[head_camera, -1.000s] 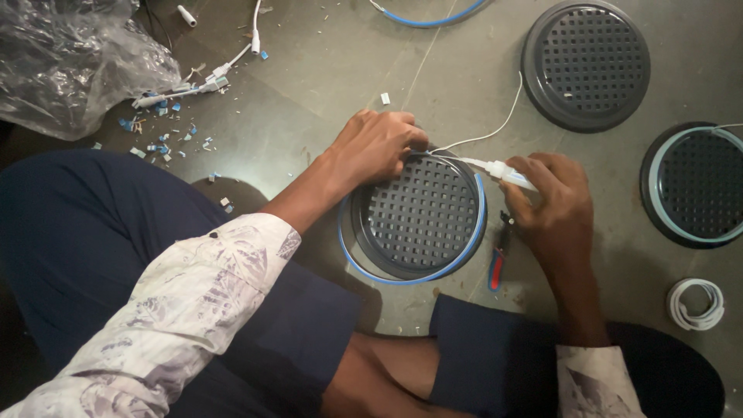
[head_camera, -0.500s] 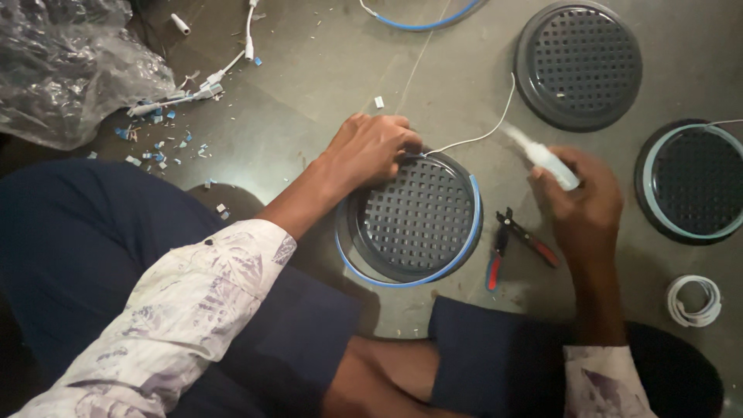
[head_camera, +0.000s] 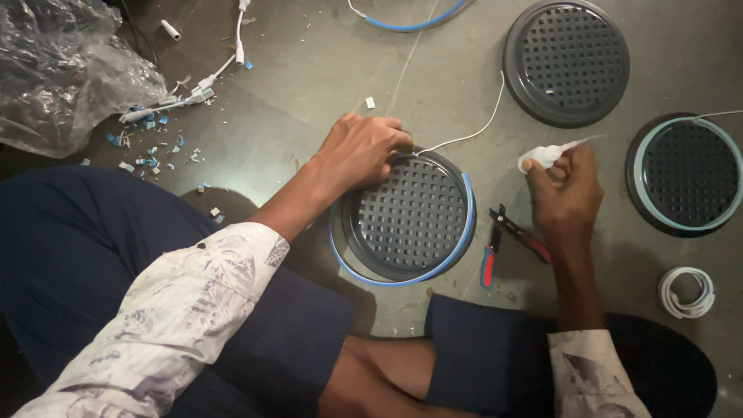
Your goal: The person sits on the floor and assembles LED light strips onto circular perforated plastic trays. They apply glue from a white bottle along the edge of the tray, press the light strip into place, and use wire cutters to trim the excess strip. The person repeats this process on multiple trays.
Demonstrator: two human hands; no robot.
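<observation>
While the left hand [head_camera: 364, 151] presses fingers closed on the grille's [head_camera: 408, 215] eleven-o'clock rim, the right hand [head_camera: 565, 193] pinches a white connector [head_camera: 546, 156] at two o'clock.

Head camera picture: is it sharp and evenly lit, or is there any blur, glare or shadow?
Head view: mostly sharp; the right hand and its white piece look slightly smeared; the plastic bag shows bright glare; soft shadow lies beside the round grille under the left hand; light is dim and even.
</observation>
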